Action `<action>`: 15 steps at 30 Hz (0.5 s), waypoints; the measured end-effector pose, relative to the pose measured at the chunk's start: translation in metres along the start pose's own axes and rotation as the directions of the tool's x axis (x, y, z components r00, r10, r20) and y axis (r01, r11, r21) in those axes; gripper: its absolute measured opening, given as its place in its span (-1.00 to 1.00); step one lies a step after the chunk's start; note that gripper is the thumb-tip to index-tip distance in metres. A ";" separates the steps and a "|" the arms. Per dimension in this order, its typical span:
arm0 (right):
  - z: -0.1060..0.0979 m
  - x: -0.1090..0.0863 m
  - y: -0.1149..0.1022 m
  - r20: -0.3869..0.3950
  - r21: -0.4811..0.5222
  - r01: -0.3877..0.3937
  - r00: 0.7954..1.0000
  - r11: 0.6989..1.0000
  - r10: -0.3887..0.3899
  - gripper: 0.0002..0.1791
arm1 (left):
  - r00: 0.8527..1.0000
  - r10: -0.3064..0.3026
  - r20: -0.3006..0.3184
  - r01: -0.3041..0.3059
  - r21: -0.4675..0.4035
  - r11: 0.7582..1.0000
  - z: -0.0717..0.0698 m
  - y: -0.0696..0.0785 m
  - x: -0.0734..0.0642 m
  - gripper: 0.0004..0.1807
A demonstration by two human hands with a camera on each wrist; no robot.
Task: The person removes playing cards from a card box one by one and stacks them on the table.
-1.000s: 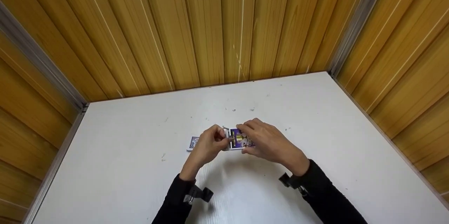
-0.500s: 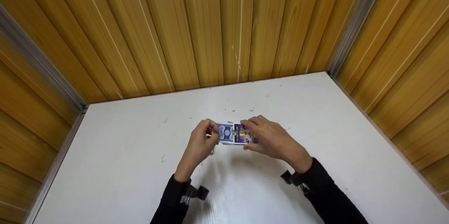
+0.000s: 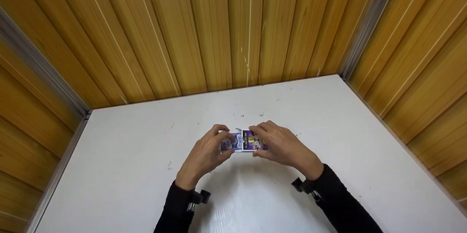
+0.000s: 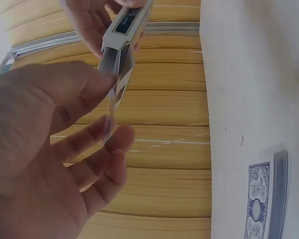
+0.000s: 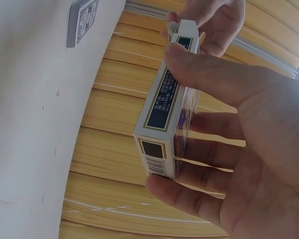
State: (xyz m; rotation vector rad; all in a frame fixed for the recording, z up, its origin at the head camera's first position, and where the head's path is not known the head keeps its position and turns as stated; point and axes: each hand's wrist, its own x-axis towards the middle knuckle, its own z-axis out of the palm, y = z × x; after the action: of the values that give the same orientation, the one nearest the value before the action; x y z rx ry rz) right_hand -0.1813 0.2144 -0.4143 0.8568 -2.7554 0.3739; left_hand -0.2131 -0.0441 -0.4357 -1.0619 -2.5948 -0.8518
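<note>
My right hand [image 3: 282,147] grips a playing-card box [image 3: 251,140], purple with a gold trophy, thumb on one narrow side and fingers on the other. Its left end is open, with a flap [image 5: 172,27] standing out in the right wrist view. Blue-backed playing cards [image 3: 238,141] stick out of that end. My left hand [image 3: 204,152] holds the cards between thumb and fingers. In the left wrist view the cards [image 4: 108,62] are seen edge-on, thumb against them. How many they are cannot be told.
Another stack of blue-backed playing cards [image 4: 257,199] lies on the white table [image 3: 127,163]; my left hand hides it in the head view. Wood-look panel walls [image 3: 215,32] stand behind and at both sides. Small dark marks dot the tabletop.
The left hand moved left from the box's open end, and blue-backed cards now show there. Its fingers have since spread along the cards. The right hand has kept its grip on the box.
</note>
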 end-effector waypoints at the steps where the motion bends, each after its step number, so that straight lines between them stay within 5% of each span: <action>1: 0.000 0.000 0.000 0.003 -0.001 -0.003 1.000 1.000 0.003 -0.19 | 1.000 0.013 0.003 -0.013 0.023 1.000 0.000 0.000 0.000 -0.64; 15: 0.000 0.001 -0.002 0.006 0.002 -0.002 1.000 1.000 0.002 -0.19 | 0.992 0.128 0.003 -0.128 0.110 0.986 0.002 0.000 0.001 -0.53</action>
State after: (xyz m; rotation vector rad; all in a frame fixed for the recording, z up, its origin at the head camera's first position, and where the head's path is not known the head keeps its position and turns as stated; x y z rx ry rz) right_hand -0.1812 0.2124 -0.4138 0.8572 -2.7624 0.3747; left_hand -0.2145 -0.0426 -0.4366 -1.1789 -2.5065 -0.6731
